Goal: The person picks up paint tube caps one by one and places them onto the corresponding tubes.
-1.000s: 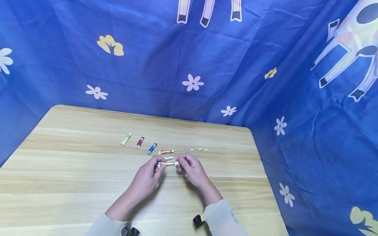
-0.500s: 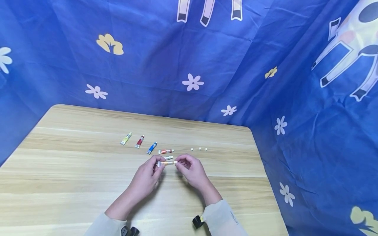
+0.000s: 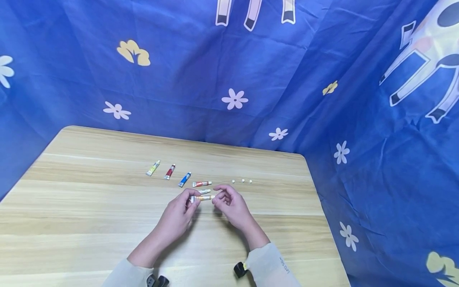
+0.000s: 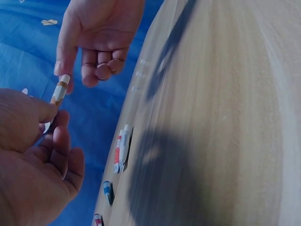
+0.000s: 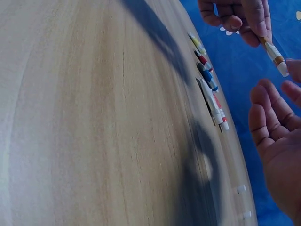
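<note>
My left hand (image 3: 182, 211) pinches a small paint tube (image 3: 204, 198) with an ochre-orange label, holding it level with its white cap (image 4: 65, 78) toward the right. At that cap are the fingertips of my right hand (image 3: 232, 205), pinching it with the index finger lifted away. Just behind the held tube lies a pale tube (image 3: 205, 191), partly covered by the left fingers in the head view. Farther back are a red tube (image 3: 202, 184), a blue tube (image 3: 184, 179), a dark red tube (image 3: 170, 172) and a yellow tube (image 3: 153, 168).
Small white caps (image 3: 243, 181) lie in a short row behind the right hand. All of this is on a wood-grain table (image 3: 89, 223) with rounded far corners. A blue patterned curtain (image 3: 186, 79) hangs behind the table and along its right side.
The right fingers shift around the cap, and the index finger has risen away from it. The left hand and the tube stay almost still.
</note>
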Tool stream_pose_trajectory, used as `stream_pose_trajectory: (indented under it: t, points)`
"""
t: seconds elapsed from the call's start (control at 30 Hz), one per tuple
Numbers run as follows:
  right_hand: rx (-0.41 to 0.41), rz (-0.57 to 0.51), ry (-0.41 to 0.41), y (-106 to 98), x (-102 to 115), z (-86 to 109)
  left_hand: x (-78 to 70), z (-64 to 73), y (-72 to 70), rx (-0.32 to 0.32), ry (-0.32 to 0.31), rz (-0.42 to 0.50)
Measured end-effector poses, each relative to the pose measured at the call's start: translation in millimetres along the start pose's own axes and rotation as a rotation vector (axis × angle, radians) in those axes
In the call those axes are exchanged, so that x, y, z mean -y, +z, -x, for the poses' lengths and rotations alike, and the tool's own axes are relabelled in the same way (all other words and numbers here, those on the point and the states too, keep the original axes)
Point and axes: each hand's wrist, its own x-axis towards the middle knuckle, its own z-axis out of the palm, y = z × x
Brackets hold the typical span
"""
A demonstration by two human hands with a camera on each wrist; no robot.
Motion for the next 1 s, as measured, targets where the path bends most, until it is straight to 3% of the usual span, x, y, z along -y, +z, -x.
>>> stream_pose_trajectory:
  t: [0.23,0.57,1.0]
  points:
    - [-0.051,0.042,-0.079,1.5,2.8,0.0,0.5,-0.3,0.6,0.001,-0.004,-0.006]
    - [-0.109,0.072,-0.013,4.7,1.3,-1.0,0.7,-1.0,2.1,-0.017,0.008,-0.029]
    - [-0.098,-0.06,0.105,11.8,-7.3,-0.8,4.4,-0.1,5.0,-0.132,0.095,-0.143]
